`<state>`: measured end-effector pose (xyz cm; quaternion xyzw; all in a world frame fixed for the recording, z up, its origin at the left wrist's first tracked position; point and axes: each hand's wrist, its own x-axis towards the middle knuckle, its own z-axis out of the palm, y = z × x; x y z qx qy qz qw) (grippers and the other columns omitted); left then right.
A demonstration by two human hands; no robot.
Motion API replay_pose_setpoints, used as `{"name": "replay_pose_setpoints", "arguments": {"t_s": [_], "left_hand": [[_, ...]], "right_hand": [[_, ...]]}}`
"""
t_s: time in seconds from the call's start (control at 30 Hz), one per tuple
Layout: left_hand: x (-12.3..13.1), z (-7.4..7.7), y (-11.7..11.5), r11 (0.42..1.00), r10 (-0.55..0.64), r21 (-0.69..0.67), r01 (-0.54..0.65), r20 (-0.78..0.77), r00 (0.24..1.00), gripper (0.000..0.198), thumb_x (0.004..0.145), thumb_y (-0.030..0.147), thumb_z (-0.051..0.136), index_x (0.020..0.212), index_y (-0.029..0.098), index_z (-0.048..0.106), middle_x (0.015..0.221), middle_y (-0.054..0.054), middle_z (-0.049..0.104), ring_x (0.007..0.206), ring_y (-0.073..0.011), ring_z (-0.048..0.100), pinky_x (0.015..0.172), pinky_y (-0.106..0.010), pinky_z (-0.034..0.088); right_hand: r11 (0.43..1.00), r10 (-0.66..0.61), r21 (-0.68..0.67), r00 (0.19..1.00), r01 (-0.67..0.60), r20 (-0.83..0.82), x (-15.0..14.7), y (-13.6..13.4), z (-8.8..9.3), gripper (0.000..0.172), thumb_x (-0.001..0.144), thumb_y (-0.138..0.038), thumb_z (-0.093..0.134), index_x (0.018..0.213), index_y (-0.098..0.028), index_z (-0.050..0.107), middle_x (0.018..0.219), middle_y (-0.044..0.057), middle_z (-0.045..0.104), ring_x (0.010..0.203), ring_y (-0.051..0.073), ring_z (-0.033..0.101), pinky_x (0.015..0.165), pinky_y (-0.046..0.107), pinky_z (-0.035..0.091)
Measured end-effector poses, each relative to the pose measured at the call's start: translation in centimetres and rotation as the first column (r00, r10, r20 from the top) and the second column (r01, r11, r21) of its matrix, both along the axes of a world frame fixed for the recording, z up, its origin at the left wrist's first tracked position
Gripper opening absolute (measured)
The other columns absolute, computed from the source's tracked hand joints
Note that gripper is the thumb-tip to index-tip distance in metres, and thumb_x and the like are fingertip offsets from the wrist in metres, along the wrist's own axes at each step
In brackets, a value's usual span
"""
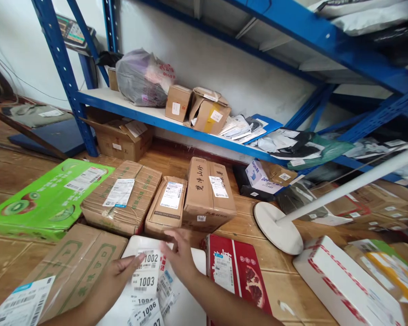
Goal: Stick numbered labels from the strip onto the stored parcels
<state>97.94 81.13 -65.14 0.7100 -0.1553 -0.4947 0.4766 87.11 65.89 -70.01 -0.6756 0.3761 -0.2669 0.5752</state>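
Note:
My left hand (pixel 117 276) holds a strip of white number labels (pixel 145 280) printed 1002, 1003 and 1006, pinched at its left edge. My right hand (pixel 180 256) is at the strip's top right corner, its fingers partly spread and touching the label marked 1002. Both hands hover over a white parcel (pixel 190 308) lying on the wooden floor. A red box with a pomegranate picture (pixel 240 271) lies just right of my right forearm.
Cardboard parcels (pixel 209 192) lie in a row ahead, a green kiwi box (pixel 47 199) at left. A white round-based pole (pixel 279 226) leans at right. A blue shelf rack (pixel 139 115) carries boxes, bags and mailers. More parcels lie at lower right.

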Motion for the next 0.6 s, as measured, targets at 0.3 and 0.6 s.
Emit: {"name": "replay_pose_setpoints", "arguments": {"t_s": [0.3, 0.6], "left_hand": [[-0.3, -0.4, -0.9, 0.995, -0.024, -0.093, 0.025, 0.016, 1.0, 0.047, 0.06, 0.063, 0.064, 0.075, 0.019, 0.068, 0.071, -0.001, 0.066, 0.076, -0.0215, 0.06, 0.072, -0.028, 0.049], [0.8, -2.4, 0.4, 0.998, 0.01, -0.064, -0.003, 0.111, 0.994, 0.051, 0.066, 0.07, 0.054, 0.066, 0.019, 0.051, 0.06, 0.003, 0.053, 0.06, -0.0157, 0.05, 0.056, -0.025, 0.041]], "right_hand": [[0.953, 0.271, 0.14, 0.962, -0.267, -0.012, -0.9, 3.3, 4.5, 0.013, 0.072, -0.029, 0.07, 0.082, -0.021, 0.07, 0.077, 0.001, 0.068, 0.072, 0.017, 0.06, 0.064, 0.025, 0.044], [0.929, 0.178, 0.337, 0.983, -0.15, -0.054, 1.6, 4.6, 2.6, 0.023, 0.061, -0.038, 0.077, 0.067, -0.018, 0.068, 0.059, -0.001, 0.064, 0.053, 0.012, 0.05, 0.055, 0.024, 0.04]]}}
